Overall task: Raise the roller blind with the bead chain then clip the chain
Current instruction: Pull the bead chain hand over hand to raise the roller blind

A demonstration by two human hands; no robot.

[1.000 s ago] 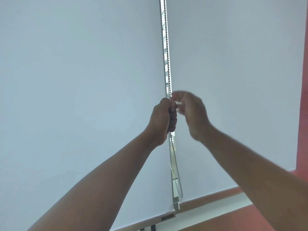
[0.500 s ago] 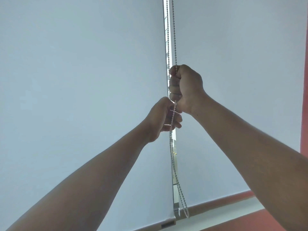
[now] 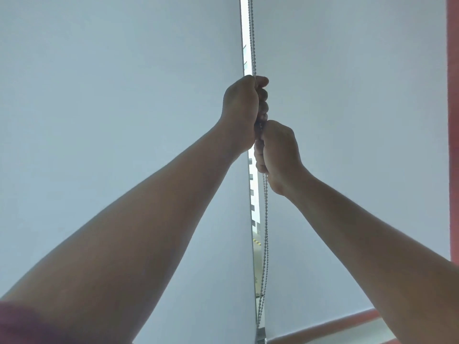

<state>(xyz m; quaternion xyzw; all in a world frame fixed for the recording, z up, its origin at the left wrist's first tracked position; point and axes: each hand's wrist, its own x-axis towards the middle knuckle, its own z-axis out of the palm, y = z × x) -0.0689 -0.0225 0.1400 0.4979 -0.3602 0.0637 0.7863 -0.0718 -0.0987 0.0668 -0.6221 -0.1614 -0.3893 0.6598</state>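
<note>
Two pale grey roller blinds hang side by side: the left blind point(image 3: 119, 120) and the right blind point(image 3: 352, 120), with a narrow bright gap between them. The grey bead chain point(image 3: 265, 232) runs down that gap in two strands. My left hand point(image 3: 242, 110) grips the chain high up, fingers curled round it. Directly below and touching it, my right hand point(image 3: 279, 152) also grips the chain in a fist. The chain loop hangs down to near the blinds' lower edge. No clip shows.
A red wall strip point(image 3: 452, 120) runs down the right edge. A red and white sill point(image 3: 347, 331) lies below the right blind. A metal bottom bar end point(image 3: 260, 337) shows at the gap's foot. A red sleeve point(image 3: 22, 324) fills the lower left corner.
My left hand moved up the chain to above the right hand. My right hand came down, gripping the chain. The small white piece seen between the hands earlier is out of sight.
</note>
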